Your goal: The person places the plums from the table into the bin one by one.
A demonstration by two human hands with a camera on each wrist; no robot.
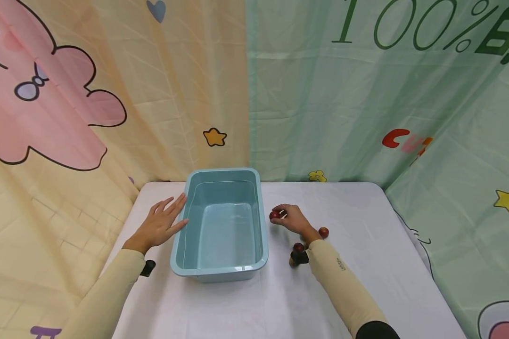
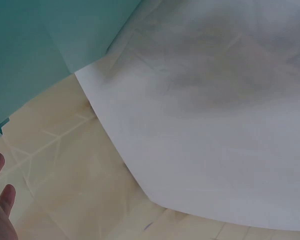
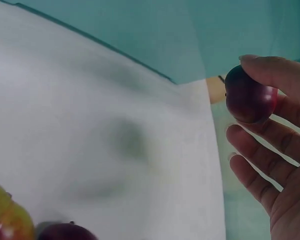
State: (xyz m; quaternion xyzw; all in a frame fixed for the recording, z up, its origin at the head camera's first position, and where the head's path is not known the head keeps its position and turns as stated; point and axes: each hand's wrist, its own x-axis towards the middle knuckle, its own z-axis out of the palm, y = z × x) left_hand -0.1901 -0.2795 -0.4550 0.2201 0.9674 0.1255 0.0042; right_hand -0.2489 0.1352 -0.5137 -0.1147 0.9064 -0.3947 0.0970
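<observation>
My right hand (image 1: 294,219) pinches a dark red plum (image 3: 247,97) between thumb and fingers, just right of the light-blue plastic basin (image 1: 221,273). In the right wrist view the plum is held above the table, and the other fingers spread loosely below it. My left hand (image 1: 159,223) rests its straight, spread fingers at the basin's left rim; only a few fingertips show in the left wrist view. The inside of the basin shows bare blue plastic. By my right wrist lie a reddish plum (image 1: 324,232) and a dark plum (image 1: 298,247).
A yellow-and-red plum (image 3: 10,215) lies near the dark one, partly cut off by the frame. The white-covered table (image 1: 220,310) has printed curtains (image 1: 305,108) hanging behind and beside it. A dark cable (image 1: 426,254) runs along the right edge.
</observation>
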